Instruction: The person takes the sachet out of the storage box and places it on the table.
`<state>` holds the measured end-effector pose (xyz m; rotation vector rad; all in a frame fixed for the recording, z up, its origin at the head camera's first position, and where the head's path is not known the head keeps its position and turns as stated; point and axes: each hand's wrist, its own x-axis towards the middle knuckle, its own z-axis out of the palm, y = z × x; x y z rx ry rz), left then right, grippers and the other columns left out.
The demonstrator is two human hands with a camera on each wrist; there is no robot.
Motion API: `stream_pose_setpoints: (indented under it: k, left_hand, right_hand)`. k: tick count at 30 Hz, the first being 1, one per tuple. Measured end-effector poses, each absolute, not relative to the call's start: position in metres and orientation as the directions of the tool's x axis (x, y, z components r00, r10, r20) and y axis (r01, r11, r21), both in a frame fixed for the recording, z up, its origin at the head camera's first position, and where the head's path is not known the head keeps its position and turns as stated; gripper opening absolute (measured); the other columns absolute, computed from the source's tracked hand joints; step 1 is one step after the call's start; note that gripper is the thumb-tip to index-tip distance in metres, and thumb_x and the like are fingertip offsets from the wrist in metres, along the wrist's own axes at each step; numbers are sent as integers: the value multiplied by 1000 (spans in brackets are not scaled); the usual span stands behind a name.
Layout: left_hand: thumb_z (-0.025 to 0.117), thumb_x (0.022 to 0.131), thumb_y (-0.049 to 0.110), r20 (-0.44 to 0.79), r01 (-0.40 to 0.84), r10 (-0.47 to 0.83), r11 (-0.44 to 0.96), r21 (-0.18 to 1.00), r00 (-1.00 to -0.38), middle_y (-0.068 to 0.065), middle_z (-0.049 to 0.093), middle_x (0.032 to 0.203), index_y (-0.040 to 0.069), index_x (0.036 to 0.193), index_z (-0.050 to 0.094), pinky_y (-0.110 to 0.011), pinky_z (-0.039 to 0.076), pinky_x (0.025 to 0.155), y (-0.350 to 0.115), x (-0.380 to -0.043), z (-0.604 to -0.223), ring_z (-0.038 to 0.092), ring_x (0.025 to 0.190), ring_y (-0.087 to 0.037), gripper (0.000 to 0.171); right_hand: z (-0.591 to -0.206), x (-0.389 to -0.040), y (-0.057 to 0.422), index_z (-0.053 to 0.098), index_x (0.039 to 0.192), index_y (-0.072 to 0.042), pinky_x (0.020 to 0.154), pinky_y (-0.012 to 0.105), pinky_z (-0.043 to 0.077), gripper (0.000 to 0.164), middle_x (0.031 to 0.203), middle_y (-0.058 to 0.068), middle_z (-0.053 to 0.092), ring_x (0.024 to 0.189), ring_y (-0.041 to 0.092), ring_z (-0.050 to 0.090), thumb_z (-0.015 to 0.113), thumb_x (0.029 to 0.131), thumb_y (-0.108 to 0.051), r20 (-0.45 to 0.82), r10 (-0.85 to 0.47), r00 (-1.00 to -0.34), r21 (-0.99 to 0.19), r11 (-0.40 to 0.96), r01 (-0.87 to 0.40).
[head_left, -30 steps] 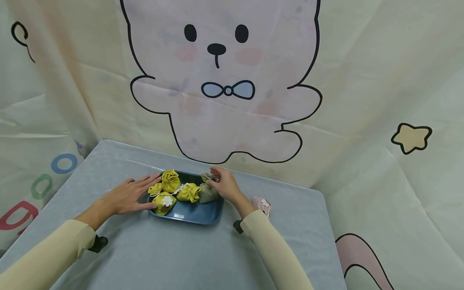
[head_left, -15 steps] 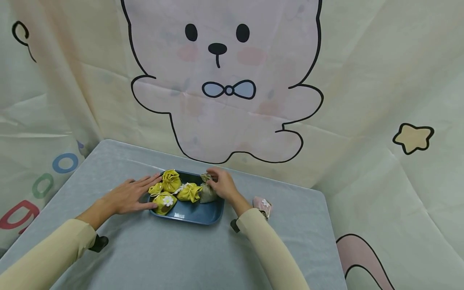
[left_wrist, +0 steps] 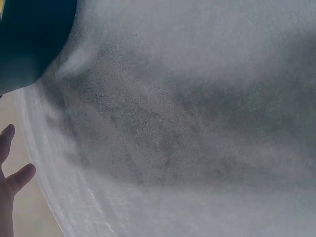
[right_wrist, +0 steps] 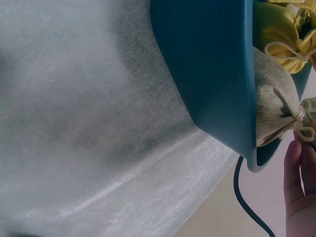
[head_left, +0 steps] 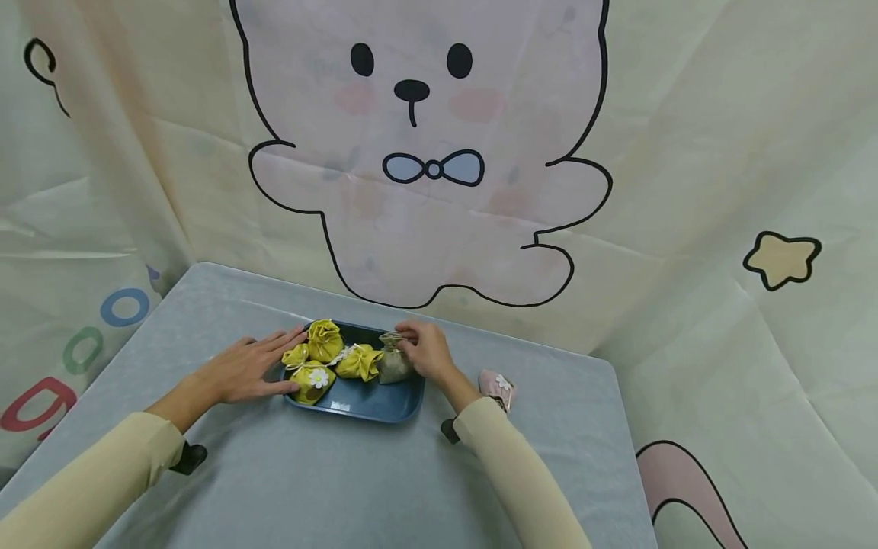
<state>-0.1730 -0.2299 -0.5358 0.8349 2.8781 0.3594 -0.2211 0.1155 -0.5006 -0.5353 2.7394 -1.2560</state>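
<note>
My left hand (head_left: 255, 369) lies with straight fingers along the left end of a blue tray (head_left: 370, 412); part of that hand (left_wrist: 15, 182) enters the left wrist view. Three yellow drawstring pouches stay in the tray: one at the back (head_left: 324, 341), one with a white flower (head_left: 312, 381) in front, one in the middle (head_left: 360, 362). At the tray's right end my right hand (head_left: 430, 355) pinches the gathered neck of a grey-beige drawstring pouch (head_left: 394, 366). In the right wrist view this pouch (right_wrist: 274, 101) sits inside the rim, fingertips (right_wrist: 293, 153) at its tied cord.
A small pink pouch with a white flower (head_left: 495, 387) lies on the grey-blue tablecloth (head_left: 329, 488), right of the tray and behind the right wrist. A printed curtain (head_left: 658, 191) hangs behind the table's back edge.
My right hand shifts slightly, and the top of the grey-beige pouch shows more upright and more fully than before. The left hand and the yellow pouches hold their places.
</note>
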Motion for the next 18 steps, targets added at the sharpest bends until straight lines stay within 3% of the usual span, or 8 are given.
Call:
stream_pose_setpoints:
  k: [11,18]
  left_hand:
    - [50,91,72,-55,507,540,817,274,-840,-13,29,161,13,158,30,-66,36,100,-230,-173,-535,40,139,-39,91]
    - [51,92,70,-39,521,550,809,270,-834,-13,30,161,12,158,30,-65,37,100,-229,-172,-535,41,139,-38,91]
  right_hand:
    - [-482,-220,121,72,112,-2,79,29,56,21,103,11,75,93,22,72,68,92,1,73,-343,-936,-741,609,-281]
    - [-460,-221,129,72,112,-1,79,31,57,22,103,13,75,93,24,72,68,91,3,138,-344,-929,-760,565,-322]
